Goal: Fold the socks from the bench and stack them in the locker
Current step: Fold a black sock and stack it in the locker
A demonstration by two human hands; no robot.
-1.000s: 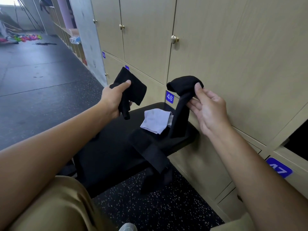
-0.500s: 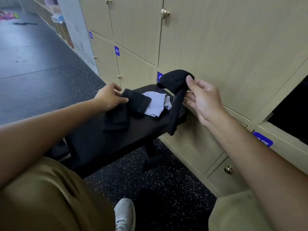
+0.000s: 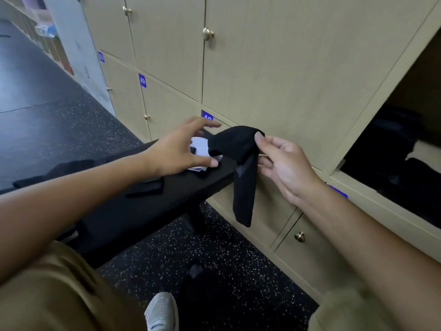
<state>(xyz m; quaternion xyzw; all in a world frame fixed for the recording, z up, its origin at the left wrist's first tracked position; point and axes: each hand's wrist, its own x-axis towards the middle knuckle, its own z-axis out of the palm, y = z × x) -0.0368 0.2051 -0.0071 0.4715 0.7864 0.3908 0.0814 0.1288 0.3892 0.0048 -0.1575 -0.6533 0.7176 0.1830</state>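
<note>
My right hand (image 3: 284, 163) pinches a long black sock (image 3: 241, 168) between thumb and fingers; its free end hangs down past the end of the black bench (image 3: 124, 211). With its fingers spread, my left hand (image 3: 181, 144) hovers just left of that sock, above a white sock (image 3: 199, 149) lying at the bench's far end. A folded black sock (image 3: 145, 186) lies on the bench under my left forearm. To the right, an open locker (image 3: 393, 158) holds dark folded items.
Beige locker doors with brass knobs (image 3: 208, 33) fill the wall behind the bench. The floor is black speckled rubber (image 3: 214, 271). My tan trousers (image 3: 59, 295) and a white shoe (image 3: 162, 311) show at the bottom.
My left hand set its black sock down on the bench, let go and moved right toward the sock in my right hand. The view swung right, showing more of the open locker.
</note>
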